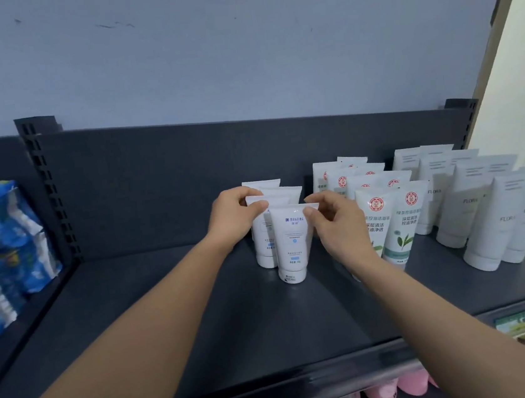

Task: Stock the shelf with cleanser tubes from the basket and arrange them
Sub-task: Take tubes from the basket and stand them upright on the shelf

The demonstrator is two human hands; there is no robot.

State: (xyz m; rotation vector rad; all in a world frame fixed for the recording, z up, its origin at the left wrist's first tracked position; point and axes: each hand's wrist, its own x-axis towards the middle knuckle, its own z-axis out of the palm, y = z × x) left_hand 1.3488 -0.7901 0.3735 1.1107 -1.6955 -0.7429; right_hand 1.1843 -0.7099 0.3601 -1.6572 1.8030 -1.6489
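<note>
On the dark shelf stands a short row of white cleanser tubes with blue print, cap down. The front tube is upright. My right hand pinches its top right corner. My left hand pinches the flat top of the tube behind it. More tubes of this kind stand further back. No basket is in view.
To the right stand rows of green-tea tubes with red seals and grey-white tubes. Blue packets fill the neighbouring shelf bay on the left. Pink items show on the shelf below. The shelf's left half is bare.
</note>
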